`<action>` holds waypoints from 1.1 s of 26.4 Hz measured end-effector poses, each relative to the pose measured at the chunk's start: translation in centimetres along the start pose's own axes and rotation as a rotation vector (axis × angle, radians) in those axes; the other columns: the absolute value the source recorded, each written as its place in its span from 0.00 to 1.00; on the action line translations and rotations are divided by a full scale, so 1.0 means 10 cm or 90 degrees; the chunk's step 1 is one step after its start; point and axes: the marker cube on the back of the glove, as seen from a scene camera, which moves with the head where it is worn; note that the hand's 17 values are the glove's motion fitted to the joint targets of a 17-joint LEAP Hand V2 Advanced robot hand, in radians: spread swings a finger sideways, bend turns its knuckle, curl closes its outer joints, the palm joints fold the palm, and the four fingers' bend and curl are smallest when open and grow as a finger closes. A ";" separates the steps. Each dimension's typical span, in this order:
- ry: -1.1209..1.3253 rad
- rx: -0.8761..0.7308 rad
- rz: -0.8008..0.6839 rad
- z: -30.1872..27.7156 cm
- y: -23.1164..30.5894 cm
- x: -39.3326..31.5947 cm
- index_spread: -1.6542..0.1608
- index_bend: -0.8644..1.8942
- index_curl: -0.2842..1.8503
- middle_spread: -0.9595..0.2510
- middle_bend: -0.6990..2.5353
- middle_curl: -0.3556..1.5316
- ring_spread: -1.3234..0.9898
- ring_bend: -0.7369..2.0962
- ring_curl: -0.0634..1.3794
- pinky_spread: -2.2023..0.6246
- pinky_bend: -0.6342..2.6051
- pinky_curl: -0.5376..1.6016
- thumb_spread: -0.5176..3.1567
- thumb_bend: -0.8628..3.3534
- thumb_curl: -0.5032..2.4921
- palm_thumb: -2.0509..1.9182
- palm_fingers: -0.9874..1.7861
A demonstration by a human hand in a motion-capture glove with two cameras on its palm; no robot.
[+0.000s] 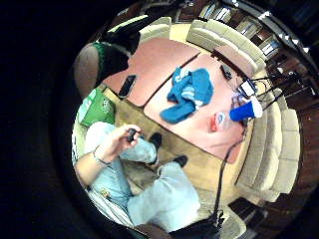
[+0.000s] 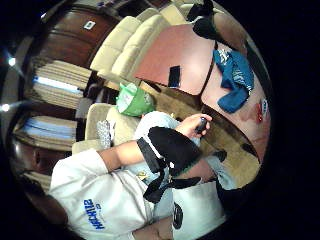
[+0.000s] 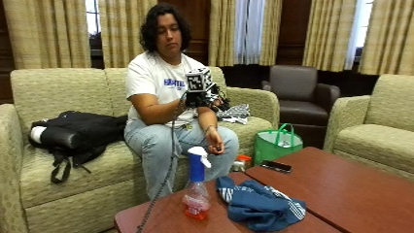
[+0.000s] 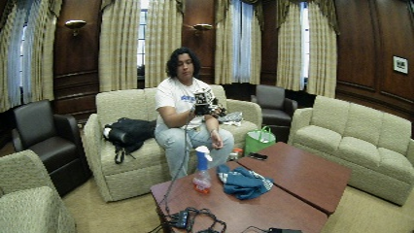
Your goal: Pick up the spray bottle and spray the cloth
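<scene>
Nothing started yet. Bottle point(image 3: 196, 187) stands upright on the worktop point(image 3: 336, 189), untouched, near the edge facing the person. Cloth point(image 3: 259, 205) lies bunched just beside it, at the bottle's 3 o'clock in the outside view. Gloved right hand point(image 3: 197, 99) is raised at chest height, well apart from both; can't tell how its fingers sit. Bare left hand rests on the knee, holding a small dark object. Left to do: reach, grasp bottle, aim at cloth, spray.
</scene>
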 end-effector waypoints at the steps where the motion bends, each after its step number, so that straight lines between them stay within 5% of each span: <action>1: 0.000 -0.001 0.001 0.00 0.00 0.02 0.79 0.39 0.16 0.75 0.31 0.24 0.55 0.38 0.11 0.81 0.30 0.28 0.25 0.25 0.19 0.59 0.62; 11: 0.005 0.002 0.009 0.09 0.09 0.01 0.70 0.37 0.22 0.72 0.30 0.29 0.53 0.39 0.20 0.83 0.31 0.35 0.37 0.24 0.21 0.61 0.60; 29: 0.042 0.022 0.039 0.41 0.30 0.44 0.68 0.36 0.24 0.71 0.28 0.34 0.52 0.39 0.23 0.84 0.30 0.38 0.42 0.21 0.24 0.62 0.59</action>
